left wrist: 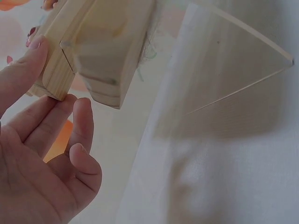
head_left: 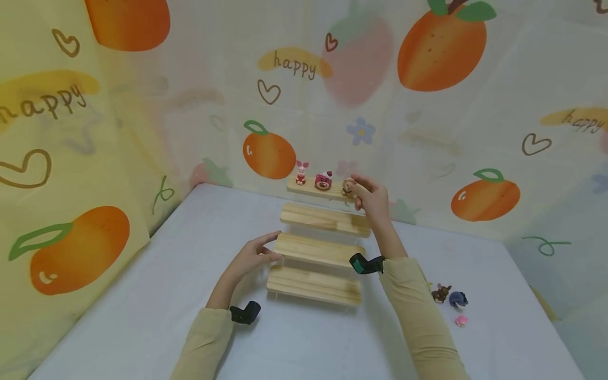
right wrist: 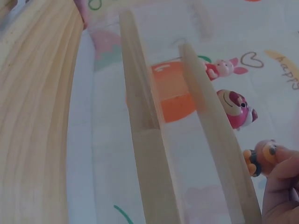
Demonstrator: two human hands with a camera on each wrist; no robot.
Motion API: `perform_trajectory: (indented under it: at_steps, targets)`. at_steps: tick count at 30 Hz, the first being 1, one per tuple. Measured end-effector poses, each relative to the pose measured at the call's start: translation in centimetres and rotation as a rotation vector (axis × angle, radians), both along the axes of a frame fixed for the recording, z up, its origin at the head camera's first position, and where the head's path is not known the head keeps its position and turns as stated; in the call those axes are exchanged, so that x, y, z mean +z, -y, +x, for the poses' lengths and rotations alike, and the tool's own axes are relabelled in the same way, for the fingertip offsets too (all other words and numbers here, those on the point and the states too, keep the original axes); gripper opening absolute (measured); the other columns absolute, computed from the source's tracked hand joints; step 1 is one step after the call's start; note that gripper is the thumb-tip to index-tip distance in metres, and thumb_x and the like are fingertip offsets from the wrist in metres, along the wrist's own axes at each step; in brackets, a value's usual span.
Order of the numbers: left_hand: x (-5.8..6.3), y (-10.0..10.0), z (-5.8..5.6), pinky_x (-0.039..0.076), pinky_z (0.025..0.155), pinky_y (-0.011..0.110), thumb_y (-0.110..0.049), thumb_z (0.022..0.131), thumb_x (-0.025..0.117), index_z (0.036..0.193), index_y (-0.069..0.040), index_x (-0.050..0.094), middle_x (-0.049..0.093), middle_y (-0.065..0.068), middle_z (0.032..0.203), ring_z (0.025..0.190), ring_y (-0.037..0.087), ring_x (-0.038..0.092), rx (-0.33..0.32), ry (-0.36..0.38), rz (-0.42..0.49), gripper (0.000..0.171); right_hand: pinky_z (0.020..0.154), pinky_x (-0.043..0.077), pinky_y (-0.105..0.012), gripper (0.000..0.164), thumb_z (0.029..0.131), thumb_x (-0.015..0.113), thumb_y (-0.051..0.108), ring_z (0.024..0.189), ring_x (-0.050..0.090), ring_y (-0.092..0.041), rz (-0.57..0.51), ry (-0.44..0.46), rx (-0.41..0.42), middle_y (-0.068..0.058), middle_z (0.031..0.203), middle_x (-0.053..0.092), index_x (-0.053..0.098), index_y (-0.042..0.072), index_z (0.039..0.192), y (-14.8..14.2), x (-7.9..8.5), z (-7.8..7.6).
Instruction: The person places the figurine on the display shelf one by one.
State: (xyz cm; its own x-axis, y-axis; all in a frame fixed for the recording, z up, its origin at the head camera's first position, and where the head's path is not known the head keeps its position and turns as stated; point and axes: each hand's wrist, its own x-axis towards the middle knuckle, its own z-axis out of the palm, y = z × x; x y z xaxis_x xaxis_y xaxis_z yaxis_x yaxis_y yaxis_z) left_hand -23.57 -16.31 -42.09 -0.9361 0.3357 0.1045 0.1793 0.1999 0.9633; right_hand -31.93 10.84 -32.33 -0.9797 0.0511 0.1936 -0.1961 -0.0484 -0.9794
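A tiered wooden rack [head_left: 319, 250] stands on the white table. My right hand [head_left: 372, 199] pinches a small brown figurine [head_left: 348, 186] at the right end of the top tier. In the right wrist view that brown figurine [right wrist: 267, 158] is upright at the board's edge, its feet by the wood. To its left on the same tier are a dark pink bear-head figurine [head_left: 323, 181] and a pink long-eared piglet figurine [head_left: 301, 173]. My left hand [head_left: 249, 258] grips the left end of a lower tier; the left wrist view has the thumb and fingertips on opposite faces of the board [left wrist: 58, 77].
Right of the rack on the table lie a brown figurine [head_left: 441, 293], a blue-grey figurine [head_left: 458, 300] and a small pink piece [head_left: 461, 320]. Something yellow is partly hidden by the right sleeve. A fruit-printed cloth [head_left: 214, 142] hangs behind the table and along its left side.
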Motion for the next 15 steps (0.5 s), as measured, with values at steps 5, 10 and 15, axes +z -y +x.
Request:
perform_trajectory:
  at_steps: [5,10,15]
  targets:
    - [0.0,-0.1,0.1,0.037,0.070,0.033,-0.007,0.081,0.065,0.134,0.001,0.038,0.035,0.024,0.134,0.081,0.024,0.053,-0.002,0.008,-0.002,0.060,0.040,0.036,-0.017,0.031,0.086,0.059,0.004,0.039,0.038,-0.005,-0.016,0.038,-0.006,-0.010,0.099,0.058,0.055,-0.008,0.115,0.2,0.2,-0.2]
    - [0.1,-0.1,0.0,0.037,0.069,0.033,-0.007,0.081,0.065,0.134,0.002,0.037,0.036,0.023,0.133,0.081,0.025,0.053,0.003,0.008,0.006,0.060,0.040,0.037,-0.017,0.031,0.086,0.058,0.004,0.040,0.039,-0.005,-0.008,0.043,-0.016,-0.012,0.105,0.056,0.055,-0.006,0.116,0.4,0.3,-0.5]
    - [-1.1,0.0,-0.8,0.037,0.069,0.034,-0.008,0.080,0.067,0.133,0.001,0.038,0.036,0.024,0.133,0.081,0.026,0.054,0.004,-0.004,0.010,0.061,0.039,0.037,-0.017,0.032,0.086,0.058,0.002,0.038,0.039,-0.005,-0.028,0.036,-0.026,-0.014,0.106,0.057,0.053,-0.008,0.116,0.7,0.3,-0.7]
